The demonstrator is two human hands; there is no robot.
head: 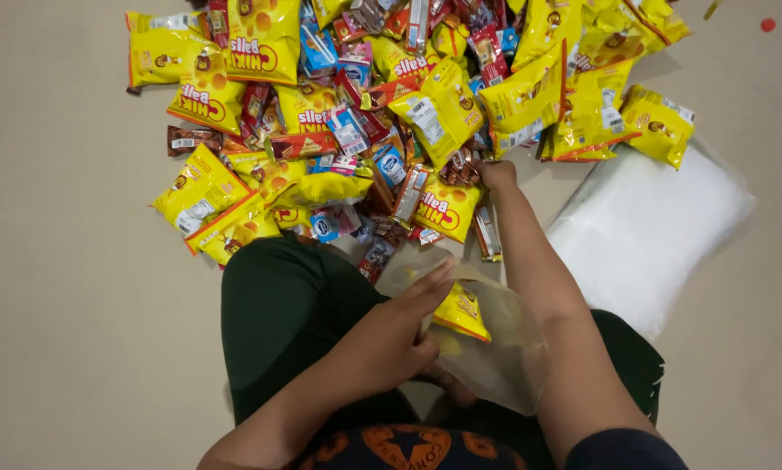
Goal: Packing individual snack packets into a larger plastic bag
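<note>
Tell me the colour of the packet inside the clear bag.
Yellow with a red edge, seen through the clear bag; the packet shows best in the head view.

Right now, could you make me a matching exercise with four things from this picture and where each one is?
Things:
1. left hand
2. right hand
3. stack of clear bags
4. yellow packet

Places:
A. reaching into the snack pile
B. inside the clear bag on the lap
C. holding that bag's mouth
D. on the floor, right of the right arm

Pairs: 1-C, 2-A, 3-D, 4-B

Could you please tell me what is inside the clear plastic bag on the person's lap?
One yellow snack packet shows inside the clear plastic bag. The left hand covers the bag's lower part.
</note>
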